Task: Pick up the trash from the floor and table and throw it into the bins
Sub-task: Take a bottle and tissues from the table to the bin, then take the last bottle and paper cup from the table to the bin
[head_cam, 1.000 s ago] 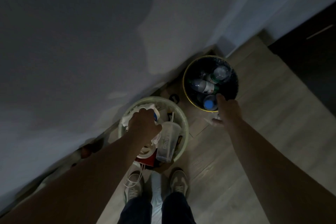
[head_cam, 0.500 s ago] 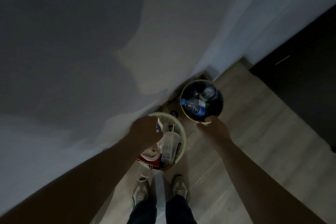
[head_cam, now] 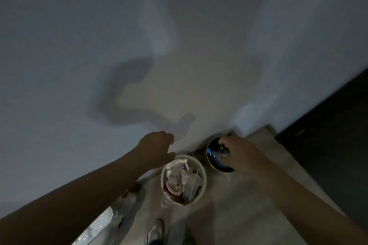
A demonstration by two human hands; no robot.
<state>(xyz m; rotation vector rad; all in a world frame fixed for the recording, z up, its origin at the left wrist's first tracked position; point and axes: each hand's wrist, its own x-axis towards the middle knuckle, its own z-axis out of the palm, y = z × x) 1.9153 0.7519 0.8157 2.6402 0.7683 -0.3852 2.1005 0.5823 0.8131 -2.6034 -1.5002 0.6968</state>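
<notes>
A white round bin (head_cam: 203, 173) stands on the floor by the wall, stuffed with a clear plastic cup (head_cam: 191, 185), white wrappers and a red carton. Just right of it sits a black bin with a yellow rim (head_cam: 209, 162), holding a clear bottle with a blue cap (head_cam: 216, 153). My left hand (head_cam: 157, 145) hovers above the white bin's far left edge, fingers loosely curled, holding nothing. Over the black bin hangs my right hand (head_cam: 241, 153), fingers drooping and also holding nothing. It hides much of that bin.
The pale wall fills the upper view and meets the wood floor right behind both bins. A dark door or cabinet (head_cam: 328, 145) stands at the right. Crumpled clear plastic (head_cam: 103, 223) lies at the lower left, and my shoe (head_cam: 155, 230) is below the white bin.
My left hand has lifted off the white trash in the white bin. The right hand has shifted from the black bin's near rim to above its opening. The view has pulled back and upward.
</notes>
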